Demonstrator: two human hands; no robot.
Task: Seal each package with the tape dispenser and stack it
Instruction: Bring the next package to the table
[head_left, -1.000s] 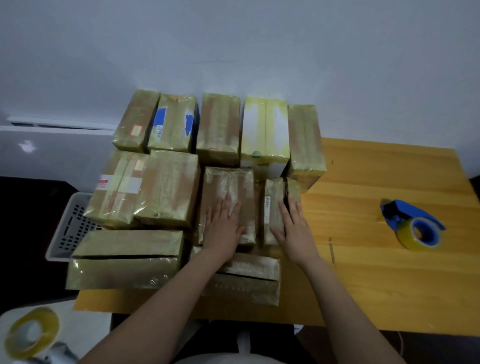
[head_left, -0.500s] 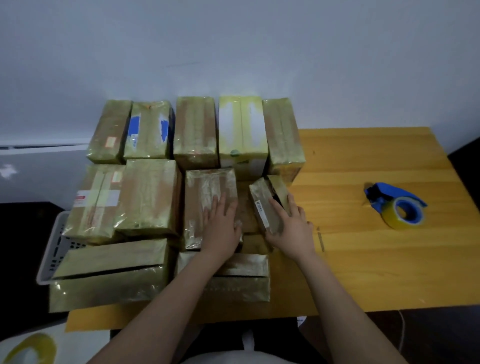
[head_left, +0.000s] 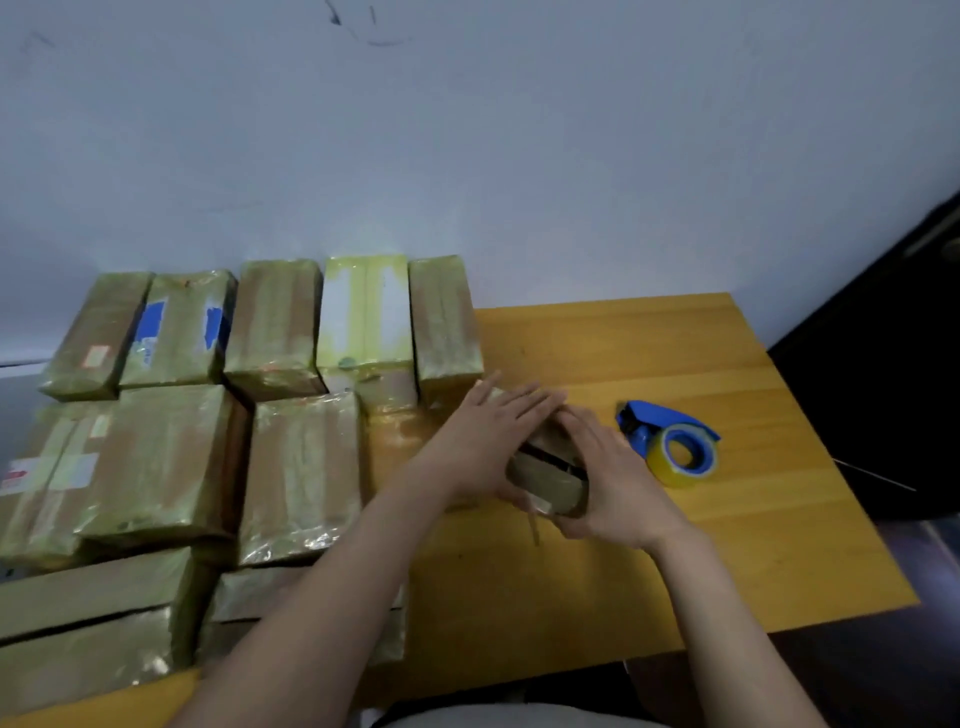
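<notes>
A small brown package (head_left: 550, 475) with a dark slit along its top lies on the wooden table (head_left: 727, 530), held between both hands. My left hand (head_left: 483, 441) lies over its left side with the fingers stretched out flat. My right hand (head_left: 608, 473) wraps around its right end, thumb at the near corner. The blue tape dispenser (head_left: 670, 441) with a yellow roll rests on the table just right of my right hand, untouched. Several taped brown packages (head_left: 301, 467) are stacked across the table's left half.
A white wall runs behind the table. Two larger boxes with open slits (head_left: 93, 623) sit at the near left edge. Something dark (head_left: 893, 374) stands to the right of the table. Bare wood lies in front of and right of the hands.
The small package has left its spot among the stack and moved right onto bare wood. Both hands went with it; the left hand left the larger package. The camera view swung right.
</notes>
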